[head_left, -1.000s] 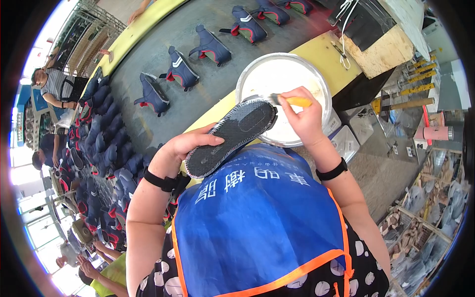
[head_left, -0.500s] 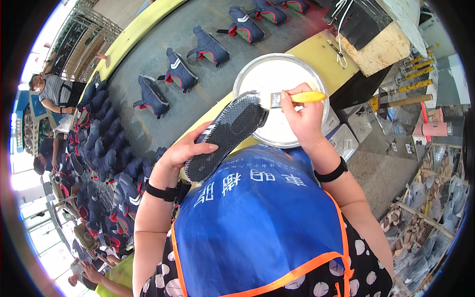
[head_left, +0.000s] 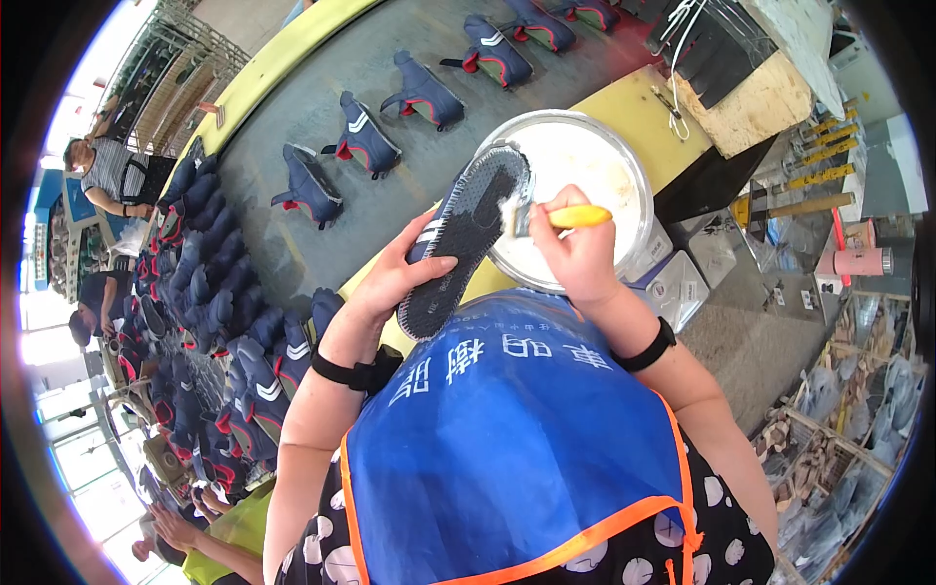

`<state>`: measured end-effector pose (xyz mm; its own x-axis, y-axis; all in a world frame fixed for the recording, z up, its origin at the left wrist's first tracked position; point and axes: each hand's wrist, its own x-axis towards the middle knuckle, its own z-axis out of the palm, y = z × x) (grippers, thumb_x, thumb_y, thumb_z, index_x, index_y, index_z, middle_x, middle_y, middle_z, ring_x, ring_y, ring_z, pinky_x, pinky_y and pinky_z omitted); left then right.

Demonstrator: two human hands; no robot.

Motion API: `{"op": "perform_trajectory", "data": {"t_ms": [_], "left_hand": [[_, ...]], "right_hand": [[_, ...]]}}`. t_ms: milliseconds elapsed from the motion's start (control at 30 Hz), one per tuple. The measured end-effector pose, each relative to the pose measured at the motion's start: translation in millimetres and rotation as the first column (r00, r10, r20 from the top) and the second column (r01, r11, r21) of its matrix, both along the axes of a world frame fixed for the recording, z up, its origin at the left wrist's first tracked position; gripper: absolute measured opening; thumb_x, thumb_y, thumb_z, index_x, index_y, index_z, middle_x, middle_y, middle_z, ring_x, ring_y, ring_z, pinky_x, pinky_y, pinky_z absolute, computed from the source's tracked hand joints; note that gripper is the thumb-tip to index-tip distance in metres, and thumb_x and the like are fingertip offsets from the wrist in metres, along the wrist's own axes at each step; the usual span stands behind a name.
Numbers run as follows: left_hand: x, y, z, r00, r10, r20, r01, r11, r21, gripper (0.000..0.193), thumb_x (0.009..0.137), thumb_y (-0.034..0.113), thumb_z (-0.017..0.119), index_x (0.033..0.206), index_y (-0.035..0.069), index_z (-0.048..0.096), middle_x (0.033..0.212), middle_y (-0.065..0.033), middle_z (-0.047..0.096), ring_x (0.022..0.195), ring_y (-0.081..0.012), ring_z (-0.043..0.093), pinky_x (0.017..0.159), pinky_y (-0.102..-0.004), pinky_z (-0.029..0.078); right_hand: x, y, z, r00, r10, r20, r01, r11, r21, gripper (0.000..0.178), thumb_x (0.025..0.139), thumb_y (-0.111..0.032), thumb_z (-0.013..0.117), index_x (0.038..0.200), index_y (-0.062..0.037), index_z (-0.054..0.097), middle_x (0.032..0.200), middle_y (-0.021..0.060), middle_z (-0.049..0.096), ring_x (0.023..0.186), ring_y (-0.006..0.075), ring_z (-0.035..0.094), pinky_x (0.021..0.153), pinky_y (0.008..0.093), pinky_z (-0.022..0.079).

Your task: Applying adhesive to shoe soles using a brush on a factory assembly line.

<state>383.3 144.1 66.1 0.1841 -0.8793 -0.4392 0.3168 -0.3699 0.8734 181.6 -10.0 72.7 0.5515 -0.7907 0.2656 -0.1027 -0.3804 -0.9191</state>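
My left hand (head_left: 398, 271) grips a navy shoe upper (head_left: 458, 239), its black stitched underside turned up and its toe pointing away from me. The thumb lies across the underside, with white stripes showing beside the fingers. The underside looks greyish and wet around the toe, darker in the middle. In my right hand (head_left: 582, 255) is a flat paintbrush (head_left: 583, 216) with a yellow handle. Its white-coated bristles meet the right edge of the underside. Beneath the brush stands a round bucket (head_left: 647, 200) of white liquid (head_left: 565, 161), partly covered by the shoe and hand.
Several navy uppers with red lining (head_left: 369, 136) lie spaced along the grey conveyor (head_left: 263, 234). A heap of uppers (head_left: 210, 283) fills the left side. A yellow ledge (head_left: 643, 107) runs behind the bucket. Other people (head_left: 117, 175) are at the far left.
The shoe upper has swung more upright and moved slightly right. My right hand has brought the brush left and down, from the toe end to the underside's right edge.
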Motion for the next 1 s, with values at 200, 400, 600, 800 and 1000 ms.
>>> {"op": "perform_trajectory", "data": {"t_ms": [200,400,600,800,1000], "left_hand": [[2,1,1,0.996,-0.036,0.082,0.038,0.999,-0.027,0.079,0.084,0.011,0.076,0.154,0.003,0.038,0.132,-0.0105,0.061,0.120,-0.0180,0.058,0.105,-0.0318,0.045],[5,3,5,0.952,-0.128,0.277,0.153,0.985,-0.073,0.081,0.079,0.013,0.080,0.151,0.006,0.045,0.132,-0.0118,0.061,0.121,-0.0197,0.058,0.107,-0.0341,0.043],[12,6,1,0.940,-0.239,0.243,0.258,0.965,-0.049,0.081,0.079,0.015,0.081,0.151,0.004,0.045,0.132,-0.0123,0.061,0.121,-0.0209,0.059,0.107,-0.0333,0.043],[22,14,-12,0.933,-0.161,-0.321,0.192,0.979,0.068,0.067,0.087,0.015,0.072,0.147,0.000,0.046,0.130,-0.0112,0.062,0.116,-0.0181,0.061,0.102,-0.0314,0.048],[24,26,-25,0.907,-0.097,-0.410,0.109,0.994,0.005,0.065,0.089,0.014,0.070,0.147,0.000,0.045,0.133,-0.0110,0.061,0.119,-0.0182,0.060,0.103,-0.0308,0.047]], "right_hand": [[0,-1,10,0.996,0.035,-0.086,-0.029,0.997,0.070,0.020,0.090,-0.012,0.071,0.077,-0.0019,0.059,0.062,0.0096,0.058,0.051,0.0177,0.056,0.053,0.0318,0.043],[1,-57,4,0.965,-0.152,-0.215,0.116,0.978,-0.172,0.020,0.086,-0.015,0.071,0.078,-0.0019,0.059,0.062,0.0131,0.061,0.054,0.0271,0.062,0.055,0.0372,0.048],[-8,-77,4,0.989,-0.011,-0.151,-0.038,0.945,-0.324,0.012,0.089,-0.007,0.070,0.084,-0.0029,0.060,0.070,0.0095,0.061,0.059,0.0207,0.063,0.057,0.0330,0.048],[-5,-59,12,0.995,0.061,0.082,-0.020,0.905,-0.425,0.009,0.089,-0.002,0.071,0.089,-0.0039,0.062,0.083,0.0076,0.065,0.070,0.0202,0.064,0.065,0.0306,0.050],[-6,-63,-4,0.984,-0.081,-0.161,0.014,0.925,-0.379,0.009,0.089,-0.006,0.073,0.090,-0.0036,0.065,0.086,0.0092,0.066,0.076,0.0221,0.068,0.070,0.0311,0.052]]}}
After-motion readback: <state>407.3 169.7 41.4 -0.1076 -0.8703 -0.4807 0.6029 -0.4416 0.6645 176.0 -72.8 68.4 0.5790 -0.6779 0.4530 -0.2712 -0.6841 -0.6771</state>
